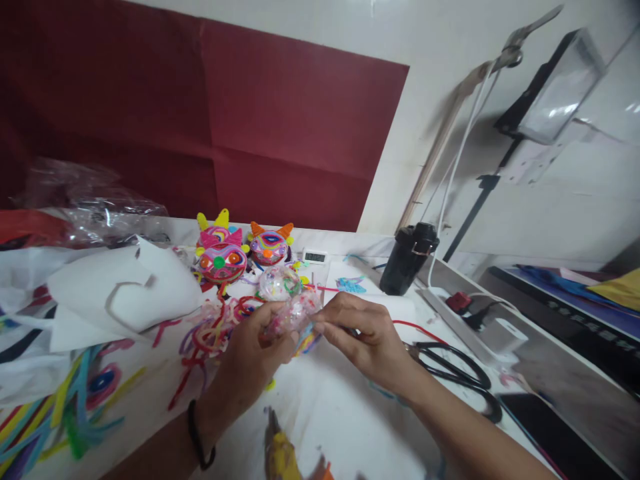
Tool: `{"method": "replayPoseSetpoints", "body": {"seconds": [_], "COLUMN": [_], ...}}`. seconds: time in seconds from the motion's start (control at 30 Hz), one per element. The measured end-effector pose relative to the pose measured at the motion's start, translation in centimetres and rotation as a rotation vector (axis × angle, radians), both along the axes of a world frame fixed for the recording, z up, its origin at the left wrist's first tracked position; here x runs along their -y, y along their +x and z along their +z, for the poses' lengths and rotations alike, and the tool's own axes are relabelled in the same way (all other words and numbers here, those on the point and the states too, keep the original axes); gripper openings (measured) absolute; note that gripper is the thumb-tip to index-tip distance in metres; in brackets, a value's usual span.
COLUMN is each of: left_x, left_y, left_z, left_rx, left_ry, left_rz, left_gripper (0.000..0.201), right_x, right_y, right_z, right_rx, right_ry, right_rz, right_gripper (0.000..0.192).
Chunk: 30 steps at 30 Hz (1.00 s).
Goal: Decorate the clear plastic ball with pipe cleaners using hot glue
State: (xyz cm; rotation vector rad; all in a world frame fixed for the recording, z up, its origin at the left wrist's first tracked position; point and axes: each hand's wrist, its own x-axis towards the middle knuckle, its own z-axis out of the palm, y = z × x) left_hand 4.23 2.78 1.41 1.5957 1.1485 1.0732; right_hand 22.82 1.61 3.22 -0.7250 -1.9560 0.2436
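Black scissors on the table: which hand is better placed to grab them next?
Right, probably. The black-handled scissors lie just beside the right hand, on its side of the table. The left hand sits across, cupping the clear glittery plastic ball, so it looks busier. Both hands pinch that ball now.

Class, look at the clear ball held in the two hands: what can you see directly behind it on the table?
Behind the clear ball stand colourful round cat-faced ornaments and a small digital clock. The left hand and right hand cover the ball's lower part and the table beneath it.
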Motion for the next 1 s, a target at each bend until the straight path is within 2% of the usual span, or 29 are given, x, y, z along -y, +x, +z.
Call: {"method": "replayPoseSetpoints", "body": {"seconds": [0.3, 0.47, 0.6, 1.0], "left_x": [0.1, 0.3, 0.3, -0.4], "left_y": [0.3, 0.3, 0.3, 0.2], "left_z": [0.4, 0.7, 0.8, -0.4], "left_rx": [0.034, 0.032, 0.069, -0.004], "left_ry": [-0.028, -0.021, -0.032, 0.019], "left_rz": [-0.034, -0.018, -0.02, -0.01], "left_gripper": [0.033, 0.029, 0.035, 0.03], "right_x": [-0.2, -0.1, 0.0, -0.4], "right_y": [0.4, 0.3, 0.3, 0.5], "right_z": [-0.4, -0.4, -0.4, -1.2], "right_rx": [0.085, 0.117, 0.159, 0.276], "right_ry": [0.163, 0.21, 0.238, 0.369], "right_rz": [-0.008, -0.039, -0.055, -0.083], "right_gripper": [0.019, 0.016, 0.018, 0.019]}}
